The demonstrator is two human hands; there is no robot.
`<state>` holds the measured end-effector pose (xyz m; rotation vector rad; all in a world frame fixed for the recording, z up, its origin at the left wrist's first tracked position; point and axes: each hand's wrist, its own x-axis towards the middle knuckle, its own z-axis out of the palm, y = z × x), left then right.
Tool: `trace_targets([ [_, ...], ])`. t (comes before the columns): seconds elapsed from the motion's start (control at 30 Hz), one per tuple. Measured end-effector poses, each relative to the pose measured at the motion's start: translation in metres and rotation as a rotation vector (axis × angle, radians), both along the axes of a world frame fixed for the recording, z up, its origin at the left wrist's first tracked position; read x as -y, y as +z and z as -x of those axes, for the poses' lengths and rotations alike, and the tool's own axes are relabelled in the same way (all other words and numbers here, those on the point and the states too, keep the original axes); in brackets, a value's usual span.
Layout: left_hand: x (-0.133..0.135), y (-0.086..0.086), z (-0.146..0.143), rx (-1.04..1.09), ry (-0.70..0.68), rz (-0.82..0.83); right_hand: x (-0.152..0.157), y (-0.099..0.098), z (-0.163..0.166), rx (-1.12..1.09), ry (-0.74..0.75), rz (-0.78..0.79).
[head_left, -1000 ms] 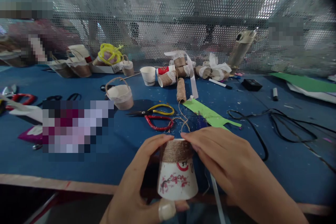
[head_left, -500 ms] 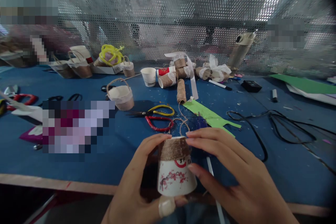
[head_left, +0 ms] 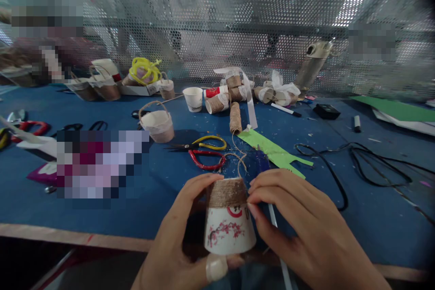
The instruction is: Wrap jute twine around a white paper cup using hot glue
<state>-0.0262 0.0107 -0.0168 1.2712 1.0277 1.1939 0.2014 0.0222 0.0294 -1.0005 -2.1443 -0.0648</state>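
An upside-down paper cup [head_left: 229, 235] with a red blossom print sits in my left hand [head_left: 180, 231], thumb under its rim and fingers over its base. Brown twine [head_left: 226, 193] is wound in tight rows around the cup's upper part. My right hand [head_left: 295, 222] is closed, thumb and fingertips pinched at the cup's right side by the lower edge of the winding. What lies between those fingertips is hidden. A loose strand runs from the twine spool [head_left: 235, 118] down behind the cup. A bandage [head_left: 216, 268] covers part of my left thumb.
Red-and-yellow-handled scissors [head_left: 207, 159] lie beyond the cup, beside green paper [head_left: 273, 149]. A small handled basket [head_left: 158, 126], a white cup [head_left: 193, 99] and several twine-wrapped cups stand farther back. Black cord [head_left: 326, 167] crosses the right side. A perforated metal screen [head_left: 217, 31] closes off the back.
My right hand has moved slightly down from the cup's top edge, its fingertips drawing together at the winding's lower edge. My left hand still holds the cup in the same place.
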Motion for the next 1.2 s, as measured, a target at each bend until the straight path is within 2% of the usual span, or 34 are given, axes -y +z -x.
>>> trace_targets([
  [0.33, -0.001, -0.004, 0.001, -0.034, -0.026, -0.037, 0.001, 0.0, 0.0, 0.058, 0.0, 0.011],
  [0.77, -0.006, -0.011, 0.006, -0.081, -0.058, -0.146, 0.006, 0.0, 0.0, -0.073, 0.043, 0.026],
  [0.9, -0.008, -0.016, 0.009, -0.108, -0.116, -0.219, 0.006, 0.0, -0.004, -0.069, 0.043, 0.027],
  [1.2, -0.004, -0.008, 0.003, -0.062, -0.027, -0.096, 0.005, -0.005, -0.012, -0.029, 0.018, 0.037],
])
